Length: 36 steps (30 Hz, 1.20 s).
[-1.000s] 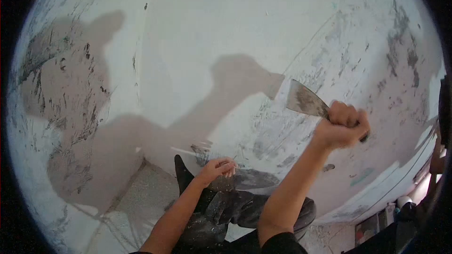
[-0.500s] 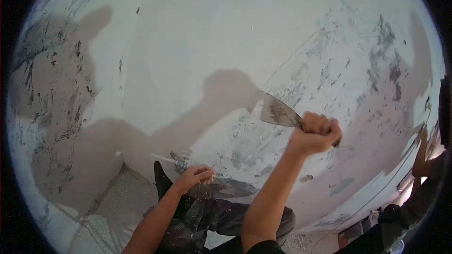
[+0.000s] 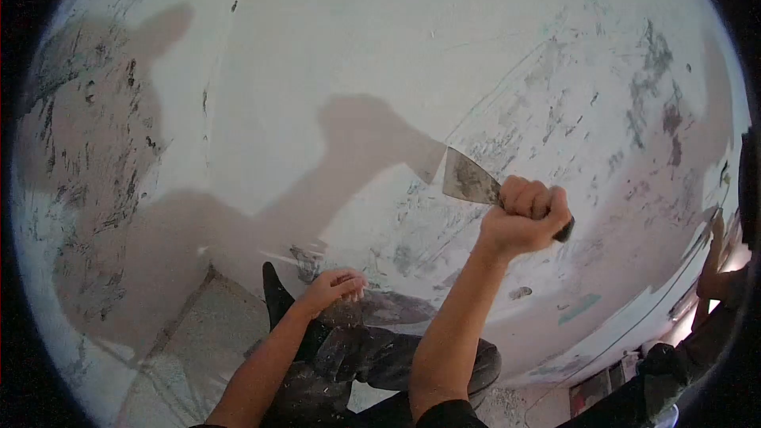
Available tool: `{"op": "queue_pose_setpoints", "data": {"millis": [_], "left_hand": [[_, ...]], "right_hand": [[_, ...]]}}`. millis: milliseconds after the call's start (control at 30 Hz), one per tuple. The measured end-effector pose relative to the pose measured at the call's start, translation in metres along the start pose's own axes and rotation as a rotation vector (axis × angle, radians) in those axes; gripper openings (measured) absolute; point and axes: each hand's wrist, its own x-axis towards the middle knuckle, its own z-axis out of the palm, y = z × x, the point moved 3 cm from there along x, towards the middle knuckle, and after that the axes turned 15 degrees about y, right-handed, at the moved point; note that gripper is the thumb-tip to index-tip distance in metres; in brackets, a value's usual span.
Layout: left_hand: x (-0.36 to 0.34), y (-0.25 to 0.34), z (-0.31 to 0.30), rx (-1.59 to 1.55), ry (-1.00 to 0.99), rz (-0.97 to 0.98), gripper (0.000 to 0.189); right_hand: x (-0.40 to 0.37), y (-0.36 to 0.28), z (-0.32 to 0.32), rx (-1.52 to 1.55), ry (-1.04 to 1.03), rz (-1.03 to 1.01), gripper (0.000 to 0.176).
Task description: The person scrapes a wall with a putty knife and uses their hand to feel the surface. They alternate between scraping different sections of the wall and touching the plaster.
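My right hand point(image 3: 526, 215) is closed in a fist around the dark handle of a putty knife point(image 3: 469, 177). Its wide metal blade is smeared with dark residue and points left toward the white wall point(image 3: 317, 47). A narrow lit gap separates the blade's edge from its shadow, so the blade seems just off the wall. Low by my knee, my left hand point(image 3: 336, 290) hangs with fingers loosely curled and slightly apart, and I see nothing in it. Grey scuffs and scraped patches mark the wall to the right of the blade.
Below are my legs in dark, dust-specked trousers point(image 3: 372, 357) and a dark shoe point(image 3: 275, 293) near the wall's base. Dusty floor point(image 3: 194, 341) lies at lower left. At the right edge, another person's arm point(image 3: 712, 257) reaches to the wall, with a box point(image 3: 590, 392) below.
My right hand and the putty knife have shifted slightly upward. The hand's shadow slid up and left, and the gap between blade and shadow widened. My left hand barely moved.
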Motion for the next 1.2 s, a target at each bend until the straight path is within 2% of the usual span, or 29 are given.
{"op": "queue_pose_setpoints", "data": {"millis": [67,100,200,267,333,400,500,600,733,867,900,933,1000,1100,1200], "left_hand": [[0.001,0.001,-0.004,0.050,0.036,-0.013,0.027],[0.001,0.000,-0.004,0.039,0.028,-0.001,0.027],[-0.001,-0.005,-0.002,0.008,0.005,-0.006,0.026],[0.002,-0.002,-0.003,-0.009,0.004,0.008,0.026],[0.001,-0.003,-0.002,-0.011,-0.012,0.001,0.026],[0.006,-0.004,-0.003,-0.010,0.010,-0.012,0.026],[0.001,-0.003,-0.001,-0.013,0.013,-0.027,0.027],[0.004,-0.001,-0.004,0.016,0.006,0.003,0.027],[0.001,-0.007,-0.001,-0.002,0.003,-0.005,0.028],[0.002,-0.004,-0.002,-0.010,0.000,-0.010,0.028],[0.002,-0.005,-0.002,-0.060,0.016,-0.029,0.027],[0.001,-0.009,-0.002,-0.048,0.007,-0.043,0.027],[0.005,-0.011,-0.004,-0.048,0.020,-0.029,0.027],[0.003,-0.007,-0.003,-0.008,0.026,0.012,0.027],[0.003,-0.005,-0.001,-0.046,0.043,-0.045,0.026]], "right_hand": [[0.003,-0.017,-0.002,0.094,0.042,-0.008,0.043],[0.003,-0.023,0.002,0.127,-0.022,-0.023,0.044],[0.002,0.002,0.004,0.015,0.053,-0.023,0.045],[0.005,-0.010,0.006,0.022,0.035,-0.005,0.046],[0.014,-0.024,0.002,0.098,0.088,-0.041,0.045],[0.015,-0.019,-0.001,0.139,0.126,0.012,0.046],[0.016,-0.005,0.002,-0.019,0.029,-0.099,0.044],[0.023,-0.026,0.001,0.063,0.029,-0.062,0.043],[0.022,-0.001,0.002,0.031,0.037,0.028,0.044],[0.028,-0.026,-0.001,0.102,0.069,-0.019,0.045],[0.025,-0.008,-0.002,0.097,0.102,0.022,0.045],[0.021,0.005,0.001,0.031,0.100,-0.029,0.045],[0.025,0.000,0.001,0.057,0.025,0.032,0.044],[0.031,-0.016,-0.006,0.212,-0.066,-0.030,0.044],[0.026,0.004,-0.001,0.138,-0.030,0.026,0.043]]}}
